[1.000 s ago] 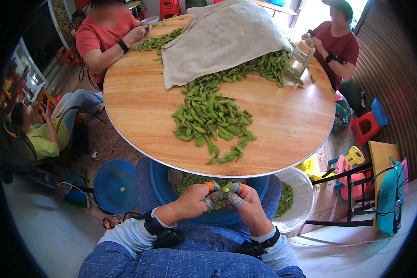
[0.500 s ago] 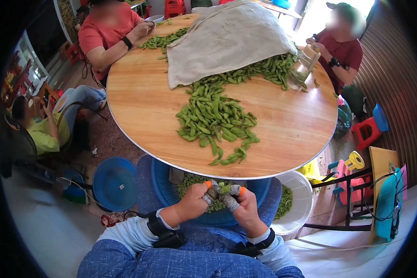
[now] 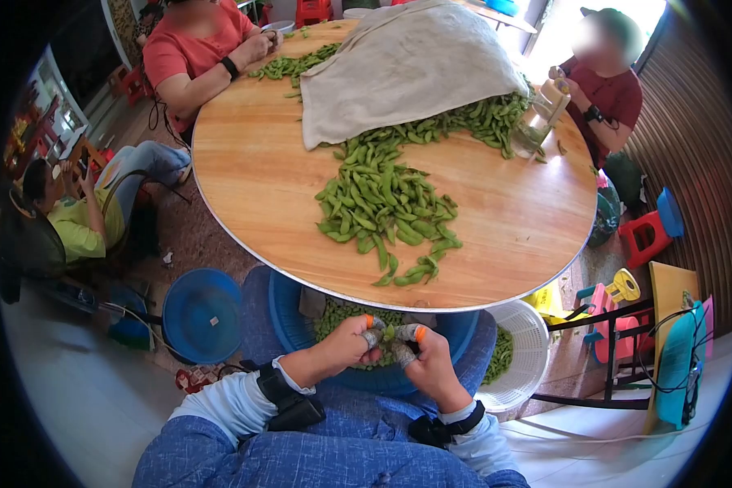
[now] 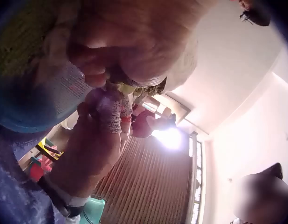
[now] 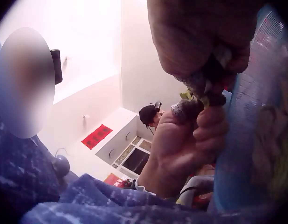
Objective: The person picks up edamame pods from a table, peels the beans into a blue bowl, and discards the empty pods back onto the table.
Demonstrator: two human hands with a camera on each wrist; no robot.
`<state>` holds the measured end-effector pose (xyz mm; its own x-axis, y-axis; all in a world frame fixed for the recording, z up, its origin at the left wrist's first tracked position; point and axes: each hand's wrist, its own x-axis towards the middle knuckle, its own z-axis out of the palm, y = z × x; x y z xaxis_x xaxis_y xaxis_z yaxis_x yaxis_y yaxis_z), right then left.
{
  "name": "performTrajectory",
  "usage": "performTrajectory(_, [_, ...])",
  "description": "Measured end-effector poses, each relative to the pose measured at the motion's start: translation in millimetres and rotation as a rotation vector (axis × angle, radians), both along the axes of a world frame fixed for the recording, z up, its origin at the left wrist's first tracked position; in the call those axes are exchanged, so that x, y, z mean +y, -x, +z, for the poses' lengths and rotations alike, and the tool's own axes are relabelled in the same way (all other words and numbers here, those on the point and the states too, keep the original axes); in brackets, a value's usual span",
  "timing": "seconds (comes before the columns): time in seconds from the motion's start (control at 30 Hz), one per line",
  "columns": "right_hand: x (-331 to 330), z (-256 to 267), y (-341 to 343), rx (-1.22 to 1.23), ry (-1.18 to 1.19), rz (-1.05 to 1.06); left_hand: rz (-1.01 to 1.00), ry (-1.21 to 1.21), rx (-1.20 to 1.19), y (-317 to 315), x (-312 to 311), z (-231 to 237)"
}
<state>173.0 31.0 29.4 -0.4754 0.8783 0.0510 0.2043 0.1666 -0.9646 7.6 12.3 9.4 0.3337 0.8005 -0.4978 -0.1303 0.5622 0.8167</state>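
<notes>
Both hands meet over a blue basket of shelled green beans, held between the knees. The left hand pinches a green pod from one side, and the right hand pinches it from the other. Grey wrappings and orange bands cover some fingertips. In the left wrist view the left hand is close to the lens, with the right hand opposite. The right wrist view shows bits of green between the fingers; the pod is partly hidden there.
A round wooden table bears a pile of pods partly under a pale cloth. A white basket stands at the right, a blue basin at the left. Several people sit around, and red stools stand farther right.
The table and surroundings have shifted slightly right in the head view. The hands stay together over the basket; their fingers have shifted slightly around the green pod.
</notes>
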Motion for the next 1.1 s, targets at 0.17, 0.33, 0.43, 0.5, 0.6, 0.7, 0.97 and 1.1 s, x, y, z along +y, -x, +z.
performTrajectory(0.17, [3, -15, 0, 0.082, 0.110, 0.021, 0.098, 0.118, -0.170, 3, 0, -12])
performTrajectory(0.33, [1, -24, -13, 0.107, 0.135, -0.129, -0.129, -0.354, 0.389, 3, -1, -19])
performTrajectory(0.43, [-1, -25, -46, 0.164, -0.019, -0.464, -0.349, -0.739, 0.834, 15, -5, 0])
performTrajectory(0.5, [-3, -58, -93, 0.422, 0.109, -0.832, -0.362, -0.746, 0.878, 16, -7, 10])
performTrajectory(0.6, [-12, -94, -168, 0.852, 0.590, -1.119, -0.213, -0.913, 0.690, 14, 6, 48])
performTrajectory(0.7, [-26, -108, -184, 0.992, 0.840, -1.100, -0.086, -1.053, 0.672, 4, 40, 69])
performTrajectory(0.97, [-26, -85, -145, 0.740, 0.629, -0.901, -0.336, -1.220, 1.261, -6, 132, 56])
performTrajectory(1.1, [-22, -67, -131, 0.644, 0.579, -0.887, -0.288, -1.343, 1.247, 1, 130, 49])
